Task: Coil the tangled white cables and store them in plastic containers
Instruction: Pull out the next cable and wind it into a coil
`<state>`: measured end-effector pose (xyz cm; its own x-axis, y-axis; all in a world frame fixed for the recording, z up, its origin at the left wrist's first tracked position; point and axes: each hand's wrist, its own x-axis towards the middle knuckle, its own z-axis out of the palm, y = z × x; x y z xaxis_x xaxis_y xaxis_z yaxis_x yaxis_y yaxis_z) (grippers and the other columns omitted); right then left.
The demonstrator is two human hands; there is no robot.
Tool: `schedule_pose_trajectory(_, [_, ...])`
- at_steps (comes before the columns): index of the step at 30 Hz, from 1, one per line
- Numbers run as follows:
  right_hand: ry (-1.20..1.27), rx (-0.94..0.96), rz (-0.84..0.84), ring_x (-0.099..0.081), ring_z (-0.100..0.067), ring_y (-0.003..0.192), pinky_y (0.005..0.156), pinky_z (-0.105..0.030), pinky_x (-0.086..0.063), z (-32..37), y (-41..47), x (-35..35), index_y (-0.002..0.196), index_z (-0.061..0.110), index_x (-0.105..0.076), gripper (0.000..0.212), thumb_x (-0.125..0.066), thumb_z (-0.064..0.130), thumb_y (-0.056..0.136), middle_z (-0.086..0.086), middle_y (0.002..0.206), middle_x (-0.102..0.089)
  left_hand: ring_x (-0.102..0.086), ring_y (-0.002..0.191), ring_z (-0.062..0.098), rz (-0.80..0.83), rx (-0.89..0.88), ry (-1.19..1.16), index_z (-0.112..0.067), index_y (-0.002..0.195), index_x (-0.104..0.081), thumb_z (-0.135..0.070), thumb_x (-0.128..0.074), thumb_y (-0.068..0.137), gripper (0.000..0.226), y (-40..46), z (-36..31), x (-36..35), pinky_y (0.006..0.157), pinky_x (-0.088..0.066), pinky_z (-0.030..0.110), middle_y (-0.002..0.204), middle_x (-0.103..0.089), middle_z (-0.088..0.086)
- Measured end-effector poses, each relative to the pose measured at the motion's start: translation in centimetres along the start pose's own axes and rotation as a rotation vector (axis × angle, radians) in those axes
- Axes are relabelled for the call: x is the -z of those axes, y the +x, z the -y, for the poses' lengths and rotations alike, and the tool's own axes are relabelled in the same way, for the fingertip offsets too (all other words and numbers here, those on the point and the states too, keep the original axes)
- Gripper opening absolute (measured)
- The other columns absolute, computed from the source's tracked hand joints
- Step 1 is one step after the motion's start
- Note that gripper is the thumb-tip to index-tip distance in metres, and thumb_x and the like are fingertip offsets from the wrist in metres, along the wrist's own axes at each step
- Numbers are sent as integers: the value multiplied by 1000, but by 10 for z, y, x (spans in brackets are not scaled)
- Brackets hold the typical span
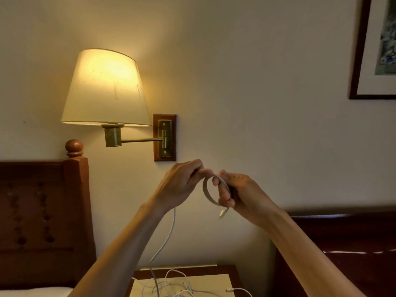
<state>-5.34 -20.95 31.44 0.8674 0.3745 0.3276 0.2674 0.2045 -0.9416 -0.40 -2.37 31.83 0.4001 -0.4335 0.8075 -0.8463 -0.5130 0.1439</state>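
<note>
I hold a white cable [206,190] up in front of the wall, wound into a small loop between both hands. My left hand [180,185] pinches the top of the loop, and the cable's long tail [169,234] hangs from under it toward the nightstand. My right hand [237,192] grips the loop's right side, with a short plug end [222,213] dangling below its fingers. More tangled white cables [175,286] lie on the nightstand below. No plastic container is in view.
A lit wall lamp [105,88] on a brass arm sticks out at the left, above a wooden headboard [42,211]. The wooden nightstand [233,275] is at the bottom centre. Dark wooden furniture [342,243] stands at right, under a framed picture [375,50].
</note>
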Motion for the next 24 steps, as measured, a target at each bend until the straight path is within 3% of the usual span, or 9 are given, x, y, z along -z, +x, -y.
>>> schedule_pose_trajectory(5, [315, -9, 34, -32, -5, 38, 47, -19, -35, 22, -1, 14, 80, 12, -53, 29, -38, 27, 100, 7, 48, -37, -40, 55, 10, -69, 130, -222, -21, 75, -49, -35, -37, 101, 32, -21, 30, -12, 53, -30, 27, 63, -44, -8])
schedule_pose_trajectory(10, [456, 83, 3, -36, -5, 41, 50, -19, -38, 40, 4, 34, 85, 12, -53, 26, -35, 20, 102, 9, 52, -37, -37, 57, 2, -68, 326, -273, -23, 73, -47, -65, -32, 93, 49, -72, 61, -43, 56, -31, 26, 63, -44, -16])
schedule_pose_trajectory(12, [387, 99, -35, -40, -6, 44, 53, -20, -40, 38, 9, 33, 88, 10, -54, 26, -35, 20, 104, 7, 55, -40, -37, 53, 4, 65, 315, -167, -26, 69, -45, -69, -29, 93, 51, -81, 55, -48, 53, -31, 31, 59, -44, -14])
schedule_pose_trajectory(15, [248, 94, -114, -45, -11, 49, 57, -23, -42, 29, 17, 28, 89, 8, -53, 29, -33, 21, 106, 2, 57, -46, -38, 49, 9, 472, 217, 25, -27, 65, -43, -56, -30, 99, 47, -70, 19, -37, 55, -34, 32, 57, -44, -9])
schedule_pose_trajectory(17, [162, 87, -135, -49, -14, 53, 58, -24, -47, 22, 20, 24, 89, 7, -54, 30, -34, 21, 106, -1, 60, -49, -39, 50, 12, 620, 144, 51, -24, 65, -45, -49, -33, 101, 46, -56, -7, -24, 57, -35, 32, 57, -44, -7])
schedule_pose_trajectory(21, [-88, 125, -138, -61, -19, 57, 65, -29, -54, 6, 20, 9, 91, 4, -58, 31, -37, 20, 105, -6, 63, -60, -39, 48, 17, 640, 13, 13, -20, 65, -49, -46, -37, 101, 46, -37, -38, 1, 55, -34, 29, 54, -42, -5])
schedule_pose_trajectory(24, [-320, 182, -136, -62, -18, 57, 63, -26, -52, -4, 18, -1, 90, 2, -61, 31, -40, 19, 105, -6, 63, -64, -43, 46, 16, 512, -76, 46, -21, 71, -55, -45, -38, 101, 42, -32, -43, 13, 51, -32, 21, 52, -41, -9])
